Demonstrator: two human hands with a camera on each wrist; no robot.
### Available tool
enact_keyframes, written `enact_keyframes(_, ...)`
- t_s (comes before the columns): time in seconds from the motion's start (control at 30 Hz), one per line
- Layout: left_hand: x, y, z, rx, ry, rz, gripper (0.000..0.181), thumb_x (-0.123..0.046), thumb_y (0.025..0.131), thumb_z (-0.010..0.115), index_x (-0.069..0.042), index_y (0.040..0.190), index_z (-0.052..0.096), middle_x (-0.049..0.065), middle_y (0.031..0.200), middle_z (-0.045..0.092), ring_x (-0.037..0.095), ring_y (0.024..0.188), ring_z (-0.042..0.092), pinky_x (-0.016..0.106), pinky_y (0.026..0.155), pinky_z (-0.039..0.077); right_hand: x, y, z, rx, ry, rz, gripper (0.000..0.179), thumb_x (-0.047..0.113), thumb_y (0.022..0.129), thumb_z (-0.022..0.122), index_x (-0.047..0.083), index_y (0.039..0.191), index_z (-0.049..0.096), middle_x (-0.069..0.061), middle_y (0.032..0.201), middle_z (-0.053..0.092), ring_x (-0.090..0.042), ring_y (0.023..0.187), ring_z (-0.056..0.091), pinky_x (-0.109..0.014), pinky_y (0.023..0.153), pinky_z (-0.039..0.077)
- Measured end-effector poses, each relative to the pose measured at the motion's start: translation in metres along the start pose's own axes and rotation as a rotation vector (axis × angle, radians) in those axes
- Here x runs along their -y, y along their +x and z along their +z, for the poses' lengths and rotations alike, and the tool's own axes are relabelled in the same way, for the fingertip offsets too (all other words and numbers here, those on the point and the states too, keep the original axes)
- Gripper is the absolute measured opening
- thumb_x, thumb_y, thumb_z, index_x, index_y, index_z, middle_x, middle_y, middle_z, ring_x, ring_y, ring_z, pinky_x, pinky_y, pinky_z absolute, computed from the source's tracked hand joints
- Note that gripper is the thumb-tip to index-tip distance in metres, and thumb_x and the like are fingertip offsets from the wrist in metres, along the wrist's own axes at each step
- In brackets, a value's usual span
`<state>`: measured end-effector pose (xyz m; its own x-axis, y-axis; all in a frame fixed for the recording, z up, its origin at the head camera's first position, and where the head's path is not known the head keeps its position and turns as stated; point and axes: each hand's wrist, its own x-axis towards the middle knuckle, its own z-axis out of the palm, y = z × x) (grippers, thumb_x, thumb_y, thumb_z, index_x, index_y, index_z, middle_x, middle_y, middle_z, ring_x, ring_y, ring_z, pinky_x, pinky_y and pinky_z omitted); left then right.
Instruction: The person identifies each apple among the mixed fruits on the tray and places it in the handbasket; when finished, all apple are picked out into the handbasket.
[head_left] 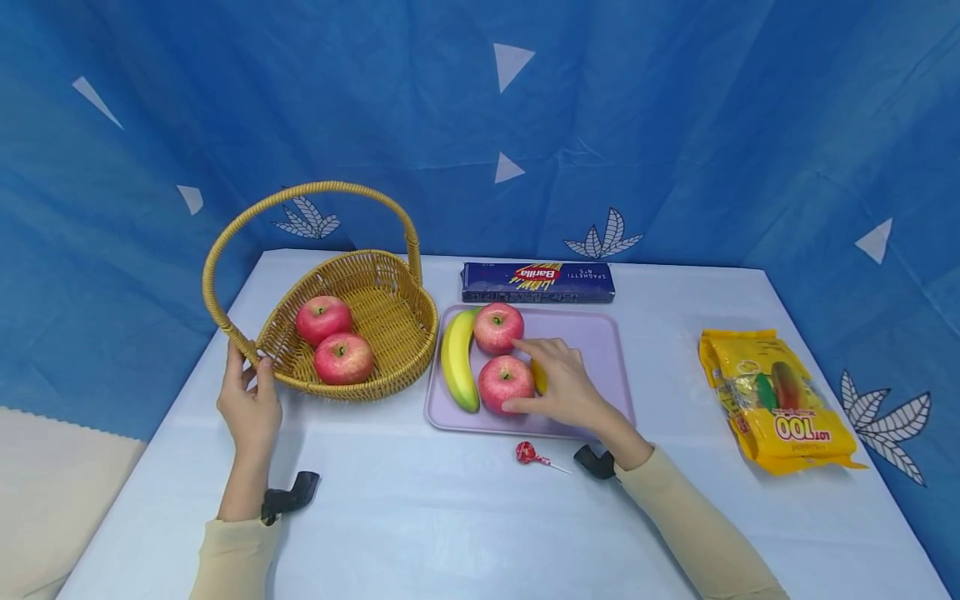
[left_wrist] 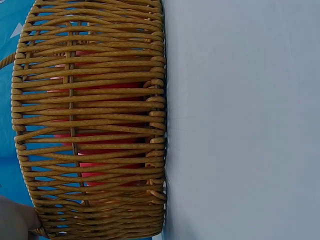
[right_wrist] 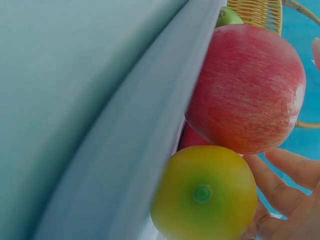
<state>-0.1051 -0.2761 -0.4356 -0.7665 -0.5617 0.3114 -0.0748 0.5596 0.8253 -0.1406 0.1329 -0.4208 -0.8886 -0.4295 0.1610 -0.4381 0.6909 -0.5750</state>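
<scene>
My left hand (head_left: 251,408) grips the wicker basket (head_left: 408,379) where its handle meets the rim; in the left wrist view, part of that hand shows beside the woven wall (left_wrist: 100,120). Two red apples (head_left: 343,358) lie inside. On the lilac tray (head_left: 600,358), my right hand (head_left: 562,383) spreads over the nearer apple (head_left: 504,383), thumb and fingers on different sides. The right wrist view shows a gap between the thumb and this apple (right_wrist: 250,90). Under the hand sits a yellow-green fruit (right_wrist: 204,192). Another apple (head_left: 498,327) and a banana (head_left: 457,362) share the tray.
A blue spaghetti box (head_left: 538,283) lies behind the tray. In front of the tray is a red-wrapped lollipop (head_left: 527,452). A yellow snack bag (head_left: 780,400) lies on the right of the white table (head_left: 465,533). Blue cloth hangs behind.
</scene>
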Motion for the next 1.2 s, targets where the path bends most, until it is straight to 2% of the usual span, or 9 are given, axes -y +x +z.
enact_keyframes(0.6,0.001,0.0004,0.0013,-0.003,0.005,0.018,0.059,-0.015,0.101,0.052,-0.033,0.153,0.03,0.009,0.145,0.052,0.034,0.119,0.059,0.029,0.095,0.054,-0.0003,-0.002,0.0053,0.001,-0.106,-0.055,0.084,0.05,0.065,0.087,0.009,0.133,0.058,-0.009,0.129,0.062,-0.027,0.117,0.048,-0.043,0.086,0.033)
enact_keyframes(0.7,0.0027,0.0008,0.0021,-0.011,0.009,0.03,0.058,-0.015,0.101,0.052,-0.032,0.153,0.033,0.009,0.144,0.052,0.034,0.117,0.06,0.017,0.091,0.052,0.0013,-0.002,0.0054,0.004,-0.113,-0.045,0.085,0.048,0.064,0.088,0.009,0.134,0.058,-0.009,0.128,0.062,-0.027,0.117,0.048,-0.043,0.086,0.033)
enact_keyframes(0.83,0.0043,0.0013,0.0033,-0.024,0.0,0.055,0.056,-0.015,0.102,0.051,-0.031,0.153,0.034,0.01,0.143,0.053,0.034,0.116,0.06,0.001,0.079,0.041,0.0021,-0.0013,0.0059,0.008,-0.122,-0.032,0.084,0.047,0.064,0.088,0.01,0.133,0.059,-0.009,0.126,0.064,-0.027,0.118,0.048,-0.043,0.087,0.033)
enact_keyframes(0.97,0.0038,0.0019,0.0035,-0.027,-0.004,0.065,0.055,-0.018,0.103,0.049,-0.031,0.153,0.033,0.01,0.143,0.053,0.034,0.115,0.06,-0.002,0.076,0.037,0.0021,-0.0005,0.0069,-0.005,-0.123,-0.039,0.08,0.047,0.065,0.088,0.01,0.13,0.06,-0.008,0.123,0.066,-0.026,0.116,0.05,-0.043,0.087,0.034)
enact_keyframes(1.2,0.0028,0.0009,0.0023,-0.027,0.008,0.049,0.055,-0.017,0.102,0.05,-0.032,0.153,0.033,0.009,0.143,0.054,0.034,0.115,0.061,0.0,0.079,0.042,0.0041,-0.0017,0.002,-0.03,-0.101,-0.05,0.078,0.045,0.064,0.088,0.009,0.128,0.062,-0.007,0.118,0.067,-0.025,0.114,0.05,-0.043,0.087,0.035)
